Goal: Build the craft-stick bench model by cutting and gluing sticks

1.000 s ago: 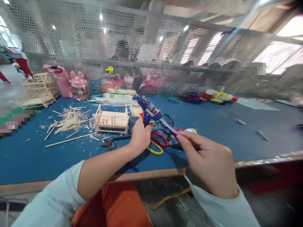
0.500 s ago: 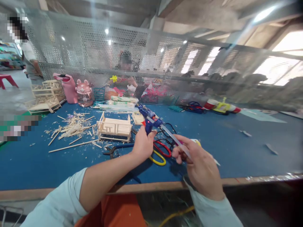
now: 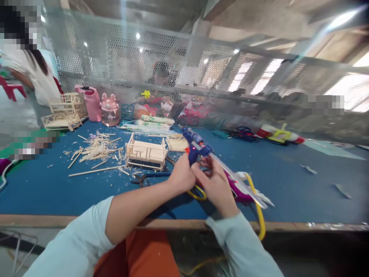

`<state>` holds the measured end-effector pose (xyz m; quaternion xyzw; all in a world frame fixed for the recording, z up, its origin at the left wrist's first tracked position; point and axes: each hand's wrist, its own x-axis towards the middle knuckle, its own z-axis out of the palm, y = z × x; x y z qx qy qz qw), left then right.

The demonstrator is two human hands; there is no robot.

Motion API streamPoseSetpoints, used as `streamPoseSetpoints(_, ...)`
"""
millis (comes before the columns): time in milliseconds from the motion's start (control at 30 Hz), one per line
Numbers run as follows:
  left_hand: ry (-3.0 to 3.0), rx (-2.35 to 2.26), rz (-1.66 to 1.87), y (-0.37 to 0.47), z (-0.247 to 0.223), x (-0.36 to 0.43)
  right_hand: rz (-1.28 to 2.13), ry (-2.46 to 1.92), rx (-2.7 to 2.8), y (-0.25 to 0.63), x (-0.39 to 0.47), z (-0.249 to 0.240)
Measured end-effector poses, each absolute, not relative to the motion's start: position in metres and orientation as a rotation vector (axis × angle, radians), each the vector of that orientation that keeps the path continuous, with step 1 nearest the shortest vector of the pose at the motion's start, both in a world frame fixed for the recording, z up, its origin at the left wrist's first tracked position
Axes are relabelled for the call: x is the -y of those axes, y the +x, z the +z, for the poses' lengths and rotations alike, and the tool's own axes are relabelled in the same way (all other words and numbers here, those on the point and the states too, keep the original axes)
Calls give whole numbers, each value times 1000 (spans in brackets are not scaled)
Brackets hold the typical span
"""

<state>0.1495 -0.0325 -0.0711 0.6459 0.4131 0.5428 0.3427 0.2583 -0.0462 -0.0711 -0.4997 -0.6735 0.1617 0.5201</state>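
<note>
My left hand (image 3: 182, 175) is wrapped round the handle of a blue hot glue gun (image 3: 196, 143), which points up and to the left. A long clear glue stick (image 3: 240, 181) sticks out of its rear, slanting down to the right. Closed against the gun's handle and rear is my right hand (image 3: 217, 186), its thumb meeting my left hand. A small wooden stick model with railings (image 3: 146, 152) stands left of the gun. Blue-handled pliers (image 3: 140, 179) lie in front of it. Below my hands a yellow handle loop (image 3: 198, 193) shows, partly covered.
Stick scraps (image 3: 98, 150) lie at the left, near a larger wooden model (image 3: 65, 113), a pink bottle (image 3: 92, 104) and a clear cup (image 3: 110, 113). A purple object (image 3: 241, 193) and yellow cord (image 3: 260, 217) are at the right. A perforated metal screen (image 3: 121, 57) runs behind; a person (image 3: 36, 77) stands left.
My right hand has moved left from the glue stick's end up to the gun. The purple object and yellow cord now show behind the stick. The view has shifted slightly.
</note>
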Motion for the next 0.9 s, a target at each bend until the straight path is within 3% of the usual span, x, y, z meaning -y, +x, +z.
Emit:
streamPoseSetpoints(100,1949,-962,1325,149,-70,26,380,-1205,1788,251,22,-53)
streamPoseSetpoints(300,2393,-1220,987,105,-64,60,207,-1374,1910,252,-21,-31)
streamPoseSetpoints(433,2686,-1125,1274,43,-58,85,-259,-1645,1885,248,-55,-41)
streamPoseSetpoints(500,2683,-1316,1520,14,-51,82,-401,-1776,1958,243,-70,-52)
streamPoseSetpoints(600,2542,-1647,1433,-18,-40,66,-416,-1812,2127,238,-85,-69)
streamPoseSetpoints(733,2422,-1648,1150,-39,-39,45,-320,-1833,2272,240,-85,-77)
streamPoseSetpoints(900,2230,-1593,1223,-51,-59,36,-363,-2033,2181,239,-49,-51)
